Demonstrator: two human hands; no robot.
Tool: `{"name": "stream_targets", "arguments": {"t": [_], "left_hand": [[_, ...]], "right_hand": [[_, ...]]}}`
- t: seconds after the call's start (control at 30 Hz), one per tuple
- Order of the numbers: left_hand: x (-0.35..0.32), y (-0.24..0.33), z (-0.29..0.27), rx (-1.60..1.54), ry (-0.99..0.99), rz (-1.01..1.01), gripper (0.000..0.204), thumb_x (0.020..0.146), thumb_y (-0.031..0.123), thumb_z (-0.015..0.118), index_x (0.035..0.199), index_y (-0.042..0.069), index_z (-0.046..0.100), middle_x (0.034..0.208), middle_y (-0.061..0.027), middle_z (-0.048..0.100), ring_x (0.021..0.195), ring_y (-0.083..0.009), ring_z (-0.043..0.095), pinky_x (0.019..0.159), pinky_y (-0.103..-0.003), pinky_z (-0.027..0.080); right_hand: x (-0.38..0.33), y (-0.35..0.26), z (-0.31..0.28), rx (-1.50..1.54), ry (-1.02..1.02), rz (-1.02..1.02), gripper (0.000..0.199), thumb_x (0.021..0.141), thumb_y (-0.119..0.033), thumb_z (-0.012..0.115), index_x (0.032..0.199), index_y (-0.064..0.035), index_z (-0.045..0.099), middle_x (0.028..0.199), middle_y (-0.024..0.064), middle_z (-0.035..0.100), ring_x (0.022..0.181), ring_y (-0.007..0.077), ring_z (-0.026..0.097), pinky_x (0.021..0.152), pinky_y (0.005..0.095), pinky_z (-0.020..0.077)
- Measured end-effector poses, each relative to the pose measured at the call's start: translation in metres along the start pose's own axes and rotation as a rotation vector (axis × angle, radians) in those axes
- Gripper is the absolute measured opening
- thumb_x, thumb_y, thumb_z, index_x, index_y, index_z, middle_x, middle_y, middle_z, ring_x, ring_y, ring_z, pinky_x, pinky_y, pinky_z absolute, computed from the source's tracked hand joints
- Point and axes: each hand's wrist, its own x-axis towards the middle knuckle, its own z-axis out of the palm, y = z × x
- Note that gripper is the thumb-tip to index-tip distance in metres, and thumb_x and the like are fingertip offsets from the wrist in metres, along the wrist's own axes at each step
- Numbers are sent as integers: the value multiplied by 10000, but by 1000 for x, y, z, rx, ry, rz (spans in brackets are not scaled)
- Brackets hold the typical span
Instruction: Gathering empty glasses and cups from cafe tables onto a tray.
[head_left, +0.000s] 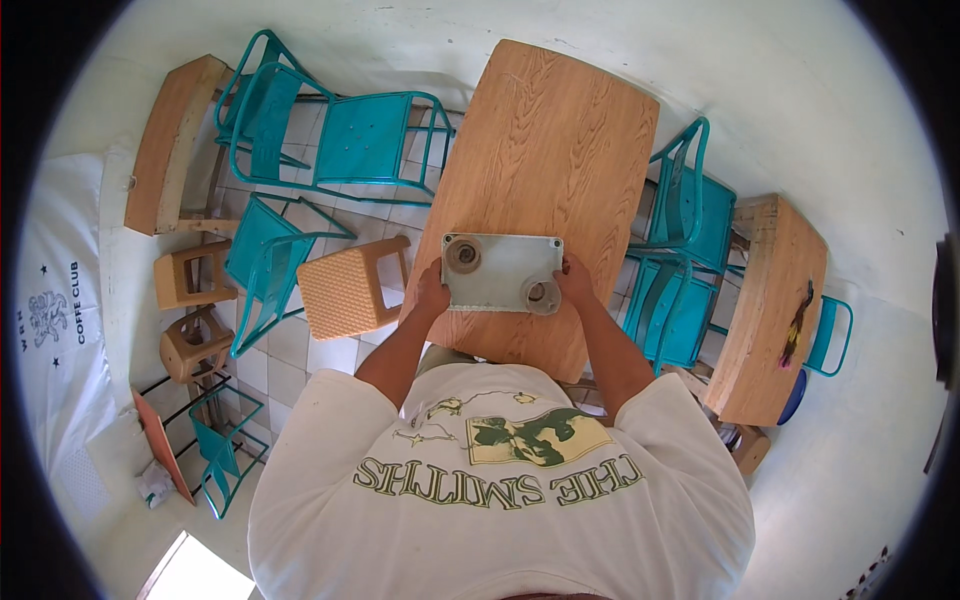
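My left hand (pixel 432 289) and my right hand (pixel 575 282) grip the two short sides of a pale grey rectangular tray (pixel 500 275). Its four-cornered surface is held roughly level over the near part of a wooden table (pixel 555 140). Toward the tray's far left corner stands a round brownish cup-like vessel (pixel 464 255) with something dark inside. A second round, clouded vessel (pixel 541 296) is by the near right corner. What the vessels contain is too small to tell. The fingers beneath the tray are hidden.
Teal metal chairs (pixel 365 137) stand left of the table, with more teal chairs (pixel 680 290) at its right. A tan plastic stool (pixel 350 287) is close on my left. Other wooden tables (pixel 765 310) line both walls, and a white banner (pixel 70 300) hangs at far left.
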Motion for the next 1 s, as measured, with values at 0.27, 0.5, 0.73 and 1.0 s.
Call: {"name": "stream_targets", "arguments": {"t": [0.27, 0.5, 0.73, 1.0], "left_hand": [[-4, -14, 4, 3, -18, -1, 557, 724, -45, 497, 1264, 90, 462, 1069, -250, 578, 1036, -427, 538, 870, -493, 434], [-13, 5, -2, 49, -59, -55, 550, 727, -36, 496, 1261, 96, 466, 1084, -253, 570, 1052, -422, 531, 886, -484, 429], [-20, -4, -4, 120, 8, 37, 630, 691, -19, 541, 1307, 64, 441, 1036, -227, 585, 965, -379, 574, 849, -434, 464], [-29, 23, -28, 74, -127, -82, 628, 721, 40, 534, 1331, 64, 386, 1095, -256, 588, 1031, -415, 570, 878, -461, 456]], "right_hand": [[-4, -3, -2, 32, -8, -41, 328, 723, -100, 642, 1034, -21, 577, 872, 162, 641, 816, 288, 637, 734, 366, 500], [-10, 4, -1, 42, -6, -27, 304, 733, -82, 614, 1026, -14, 571, 868, 176, 637, 812, 301, 635, 734, 377, 497], [-19, 1, -4, 31, 0, -63, 269, 735, -75, 606, 994, -16, 564, 867, 173, 633, 812, 304, 632, 732, 380, 491], [-28, -3, -10, 50, 14, -84, 263, 724, -65, 611, 978, -15, 565, 874, 173, 625, 820, 294, 626, 729, 372, 491]]}}
